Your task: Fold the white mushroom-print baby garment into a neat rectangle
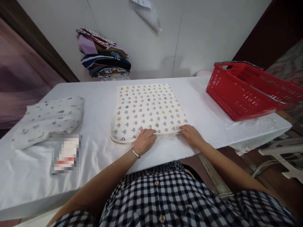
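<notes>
The left hand (144, 142) is held palm down, its fingers bent and set close together. The right hand (192, 136) is placed apart from it, back upward, fingers lightly curled. The bare left forearm (104, 179) and bare right forearm (224, 165) are extended forward, angled inward toward each other.

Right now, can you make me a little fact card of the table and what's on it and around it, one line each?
Surface: white-covered table
Middle: mushroom-print cloth, lying flat
Left grip: at the cloth's near edge
Right grip: at its near right corner
Left side: wrinkled patterned fabric; pixelated thing, unidentifiable
Right side: red basket
Beyond table: folded fabric pile
</notes>
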Demonstrator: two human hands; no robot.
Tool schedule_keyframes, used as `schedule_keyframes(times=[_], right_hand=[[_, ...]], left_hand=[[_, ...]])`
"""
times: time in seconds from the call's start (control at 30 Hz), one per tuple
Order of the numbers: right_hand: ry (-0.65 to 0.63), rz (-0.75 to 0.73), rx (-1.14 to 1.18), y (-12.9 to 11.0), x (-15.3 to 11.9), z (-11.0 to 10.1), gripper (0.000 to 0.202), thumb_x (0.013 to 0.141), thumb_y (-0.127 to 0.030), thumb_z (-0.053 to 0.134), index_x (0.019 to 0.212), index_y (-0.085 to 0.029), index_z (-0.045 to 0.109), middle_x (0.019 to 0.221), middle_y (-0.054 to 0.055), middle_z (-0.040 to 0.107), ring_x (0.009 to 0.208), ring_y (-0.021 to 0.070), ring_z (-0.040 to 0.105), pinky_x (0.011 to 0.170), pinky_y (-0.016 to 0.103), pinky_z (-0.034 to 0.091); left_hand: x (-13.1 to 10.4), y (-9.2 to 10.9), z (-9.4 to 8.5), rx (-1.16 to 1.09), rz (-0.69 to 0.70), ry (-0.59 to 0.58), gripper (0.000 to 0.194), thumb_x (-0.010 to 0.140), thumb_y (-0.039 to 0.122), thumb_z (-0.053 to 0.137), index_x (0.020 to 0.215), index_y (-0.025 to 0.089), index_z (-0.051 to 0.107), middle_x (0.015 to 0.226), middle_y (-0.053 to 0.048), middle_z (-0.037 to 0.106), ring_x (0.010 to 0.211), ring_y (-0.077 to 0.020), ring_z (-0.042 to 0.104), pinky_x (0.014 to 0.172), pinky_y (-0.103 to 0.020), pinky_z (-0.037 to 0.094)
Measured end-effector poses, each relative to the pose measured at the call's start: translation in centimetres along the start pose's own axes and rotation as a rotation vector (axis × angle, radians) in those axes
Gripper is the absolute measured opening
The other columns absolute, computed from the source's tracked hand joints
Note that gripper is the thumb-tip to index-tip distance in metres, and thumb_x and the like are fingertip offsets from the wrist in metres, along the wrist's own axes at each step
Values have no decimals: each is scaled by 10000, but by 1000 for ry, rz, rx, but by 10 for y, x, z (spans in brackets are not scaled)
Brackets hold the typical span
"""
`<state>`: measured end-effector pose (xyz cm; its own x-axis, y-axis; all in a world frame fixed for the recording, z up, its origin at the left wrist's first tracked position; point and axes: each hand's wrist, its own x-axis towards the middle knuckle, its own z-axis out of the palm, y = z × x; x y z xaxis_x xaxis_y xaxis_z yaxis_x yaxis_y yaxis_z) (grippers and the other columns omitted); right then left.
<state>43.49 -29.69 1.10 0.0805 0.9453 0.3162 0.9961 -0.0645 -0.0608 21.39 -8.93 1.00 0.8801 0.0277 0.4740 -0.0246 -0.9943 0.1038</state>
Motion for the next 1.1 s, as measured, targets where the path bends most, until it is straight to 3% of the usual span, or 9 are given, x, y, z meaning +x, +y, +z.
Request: schedule_keyframes(times=[0.3,0.6,0.8,1.0,1.1], right_hand=[[8,-5,-69,-4,-7,-1,242,903,-172,400,840,-199,632,1173,81,569,1046,233,477,820,373,422],[-49,-24,-9,0,-1,-4,273,913,-166,370,893,-181,641,978,84,642,881,202,531,771,350,436],[-108,12,-50,5,7,3,222,909,-189,406,906,-155,626,900,90,646,832,202,545,751,330,425],[-115,-25,-69,8,18,2,243,906,-178,408,1039,-164,610,961,80,646,862,201,541,741,316,406],[-18,-11,-100,10,25,-6,238,902,-163,409,1001,-158,626,964,91,636,873,204,520,738,316,384]], left_hand=[[-2,4,-4,51,32,22,168,869,146,469,829,185,627,995,-57,638,941,-192,536,826,-376,417],[3,4,-6,71,69,-20,182,876,158,450,784,181,606,850,-32,625,827,-176,522,789,-354,396],[5,1,4,126,18,-43,204,876,135,414,769,167,584,746,-50,590,758,-183,525,733,-351,403],[10,-1,8,157,-50,-60,212,874,123,426,1044,140,552,805,-61,609,776,-190,560,712,-338,424],[17,-6,4,179,-104,-37,252,860,105,439,1086,154,541,904,-75,615,834,-196,565,739,-343,423]])
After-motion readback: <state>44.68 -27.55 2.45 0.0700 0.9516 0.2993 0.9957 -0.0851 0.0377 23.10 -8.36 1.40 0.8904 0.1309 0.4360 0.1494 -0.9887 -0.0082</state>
